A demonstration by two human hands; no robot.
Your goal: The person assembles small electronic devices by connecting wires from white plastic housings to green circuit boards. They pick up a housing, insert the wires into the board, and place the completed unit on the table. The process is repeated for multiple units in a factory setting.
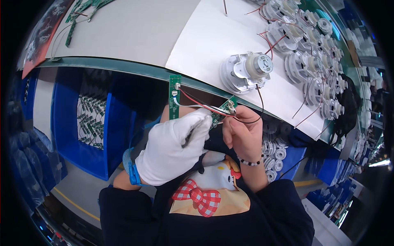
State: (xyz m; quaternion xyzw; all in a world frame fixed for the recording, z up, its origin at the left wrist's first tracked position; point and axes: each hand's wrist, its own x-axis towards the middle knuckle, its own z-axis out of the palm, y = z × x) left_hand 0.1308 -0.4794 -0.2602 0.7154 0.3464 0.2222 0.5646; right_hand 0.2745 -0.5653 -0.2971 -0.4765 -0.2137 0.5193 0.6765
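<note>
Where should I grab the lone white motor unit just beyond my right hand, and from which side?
Probably by the wide round base, coming from your left. That side faces bare white paper; the narrower silver motor juts to the right, where the black wire loops toward your right hand and could snag.

Centre: one gloved hand (172, 145), one bare hand (247, 130), two circuit boards (174, 108), one beaded bracelet (250, 163). Upper right: one separate motor unit (248, 70); over ten clustered motor units (303, 65), exact count indeterminable. Left: one blue bin (107, 137) containing numerous small boards (91, 123).
</note>
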